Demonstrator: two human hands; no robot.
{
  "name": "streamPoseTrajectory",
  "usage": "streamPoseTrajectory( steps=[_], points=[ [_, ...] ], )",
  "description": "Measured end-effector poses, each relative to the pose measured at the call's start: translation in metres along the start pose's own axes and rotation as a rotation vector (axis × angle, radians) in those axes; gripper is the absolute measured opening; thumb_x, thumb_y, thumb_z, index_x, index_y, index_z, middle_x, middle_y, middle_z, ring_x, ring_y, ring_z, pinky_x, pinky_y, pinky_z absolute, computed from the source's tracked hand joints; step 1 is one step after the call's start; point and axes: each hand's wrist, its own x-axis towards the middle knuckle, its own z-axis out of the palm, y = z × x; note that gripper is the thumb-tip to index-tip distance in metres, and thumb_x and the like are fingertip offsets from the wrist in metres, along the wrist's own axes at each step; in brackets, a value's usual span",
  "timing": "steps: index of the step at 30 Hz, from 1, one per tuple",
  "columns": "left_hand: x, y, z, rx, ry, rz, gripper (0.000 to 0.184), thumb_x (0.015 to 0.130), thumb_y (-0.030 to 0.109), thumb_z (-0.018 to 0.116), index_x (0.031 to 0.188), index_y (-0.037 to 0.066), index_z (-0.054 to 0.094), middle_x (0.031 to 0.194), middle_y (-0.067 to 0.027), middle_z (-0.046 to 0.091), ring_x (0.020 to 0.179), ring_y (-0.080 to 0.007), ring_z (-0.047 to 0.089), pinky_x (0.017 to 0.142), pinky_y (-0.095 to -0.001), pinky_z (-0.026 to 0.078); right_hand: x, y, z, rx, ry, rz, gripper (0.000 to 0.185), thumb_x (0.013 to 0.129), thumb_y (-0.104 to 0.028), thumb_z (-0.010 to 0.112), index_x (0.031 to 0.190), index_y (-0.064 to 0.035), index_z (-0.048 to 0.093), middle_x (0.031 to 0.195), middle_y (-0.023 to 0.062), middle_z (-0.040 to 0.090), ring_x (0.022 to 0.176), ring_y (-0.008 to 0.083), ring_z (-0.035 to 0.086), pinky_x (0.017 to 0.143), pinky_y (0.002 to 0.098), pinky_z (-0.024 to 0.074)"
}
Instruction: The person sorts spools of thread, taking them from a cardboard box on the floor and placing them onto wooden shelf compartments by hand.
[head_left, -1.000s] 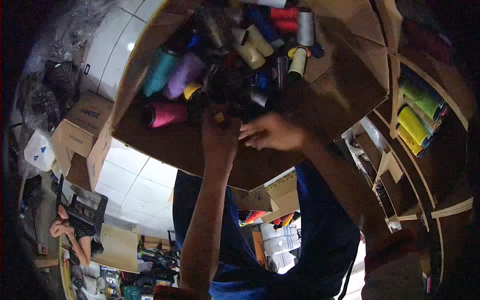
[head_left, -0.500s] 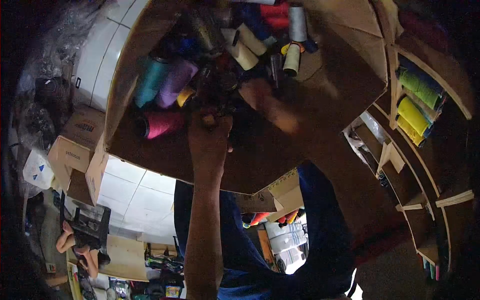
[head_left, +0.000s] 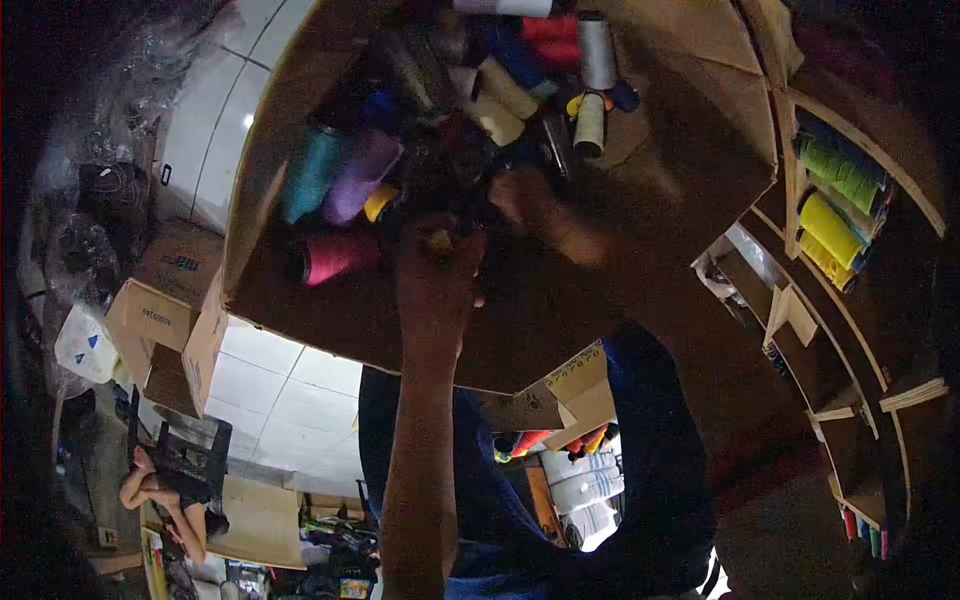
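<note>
A large cardboard box (head_left: 690,190) is in front of me with several thread spools in it. My left hand (head_left: 438,268) is inside its near part, fingers curled; whatever they hold is lost in shadow. Just to the right, my right hand (head_left: 540,212) bends its fingers toward dark spools, and its grip is dim and blurred. Left of my hands lie a pink spool (head_left: 343,257), a purple spool (head_left: 362,178) and a teal spool (head_left: 316,176). Beyond my right hand are a dark spool (head_left: 557,145), a cream spool (head_left: 591,125) and a grey spool (head_left: 597,52).
Wooden shelves (head_left: 860,370) stand at the right, with green spools (head_left: 842,170) and yellow spools (head_left: 830,230). Smaller cardboard boxes (head_left: 155,310) are at the left on a tiled floor (head_left: 265,385). A person's bare legs (head_left: 170,500) show at lower left.
The view has shifted slightly, so the box and its spools appear a little further right and lower. Both hands stay among the spools; the dark spool by my right hand has tilted slightly.
</note>
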Motion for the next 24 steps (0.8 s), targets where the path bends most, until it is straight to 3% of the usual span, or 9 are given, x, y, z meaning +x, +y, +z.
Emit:
streamPoseTrajectory(
  steps=[1, 4, 7, 10, 16, 19, 22, 24],
  points=[
    [-0.003, 0.003, 0.002, -0.010, 0.006, -0.006, 0.029, 0.077, 0.012, 0.066, 0.102, 0.007, 0.052, 0.076, -0.0007, 0.053, 0.059, -0.0075, 0.050, 0.042, -0.0209, 0.044, 0.004, 0.006, 0.010, -0.038, -0.038, -0.034, 0.010, 0.080, -0.012, 0.058, 0.079, -0.0108, 0.067, 0.073, 0.0048, 0.063, 0.064, 0.0221, 0.061, 0.061, 0.0377, 0.0510],
    [0.000, 0.000, 0.002, 0.075, 0.001, -0.026, 0.028, 0.078, 0.012, 0.065, 0.101, 0.007, 0.051, 0.075, -0.0002, 0.053, 0.060, -0.0071, 0.050, 0.043, -0.0206, 0.044, 0.033, 0.009, 0.043, 0.254, 0.226, 0.272, 0.010, 0.074, -0.015, 0.061, 0.073, -0.0091, 0.068, 0.075, 0.0074, 0.065, 0.072, 0.0256, 0.064, 0.062, 0.0387, 0.0524],
    [-0.002, 0.000, 0.002, 0.005, 0.008, -0.048, 0.029, 0.078, 0.012, 0.065, 0.103, 0.007, 0.052, 0.076, -0.0010, 0.052, 0.061, -0.0070, 0.050, 0.044, -0.0207, 0.044, 0.014, 0.005, -0.004, 0.266, -0.033, 0.296, 0.013, 0.083, -0.015, 0.056, 0.085, -0.0089, 0.067, 0.083, 0.0099, 0.064, 0.072, 0.0232, 0.064, 0.065, 0.0357, 0.0515],
    [0.001, -0.001, 0.001, 0.051, -0.019, -0.008, 0.033, 0.078, 0.013, 0.065, 0.107, 0.006, 0.052, 0.079, -0.0030, 0.054, 0.063, -0.0076, 0.051, 0.044, -0.0214, 0.044, -0.007, 0.013, -0.014, 0.198, 0.036, 0.211, 0.017, 0.084, -0.021, 0.057, 0.087, -0.0080, 0.067, 0.085, 0.0125, 0.065, 0.076, 0.0231, 0.065, 0.069, 0.0371, 0.0518],
    [-0.004, 0.013, 0.003, 0.033, 0.000, -0.039, 0.036, 0.079, 0.017, 0.066, 0.110, 0.005, 0.052, 0.085, -0.0048, 0.057, 0.064, -0.0091, 0.053, 0.046, -0.0224, 0.044, -0.026, 0.024, -0.019, 0.616, 0.175, 0.415, 0.029, 0.080, -0.030, 0.061, 0.094, -0.0049, 0.065, 0.089, 0.0121, 0.066, 0.079, 0.0241, 0.066, 0.072, 0.0378, 0.0525],
    [0.005, 0.002, -0.009, 0.006, -0.065, 0.000, 0.035, 0.079, 0.018, 0.066, 0.109, 0.006, 0.052, 0.085, -0.0040, 0.057, 0.065, -0.0089, 0.053, 0.046, -0.0217, 0.044, -0.049, 0.026, -0.052, 0.656, 0.082, 0.396, 0.038, 0.079, -0.030, 0.065, 0.106, -0.0042, 0.060, 0.091, 0.0123, 0.065, 0.078, 0.0232, 0.066, 0.067, 0.0351, 0.0535],
    [0.009, 0.002, -0.011, 0.120, -0.011, -0.093, 0.033, 0.079, 0.019, 0.067, 0.107, 0.007, 0.053, 0.084, -0.0031, 0.058, 0.065, -0.0088, 0.053, 0.046, -0.0210, 0.044, -0.074, 0.028, -0.073, 1.133, -0.216, 0.520, 0.045, 0.081, -0.027, 0.066, 0.117, -0.0039, 0.052, 0.093, 0.0135, 0.064, 0.078, 0.0213, 0.066, 0.064, 0.0339, 0.0538],
    [0.004, 0.003, -0.010, 0.044, -0.020, -0.052, 0.031, 0.080, 0.020, 0.066, 0.106, 0.007, 0.054, 0.083, -0.0025, 0.057, 0.065, -0.0084, 0.053, 0.047, -0.0211, 0.044, -0.093, 0.029, -0.078, 1.214, -0.273, 0.458, 0.046, 0.082, -0.026, 0.065, 0.119, -0.0036, 0.050, 0.093, 0.0129, 0.063, 0.077, 0.0195, 0.065, 0.063, 0.0334, 0.0539]
  ],
)
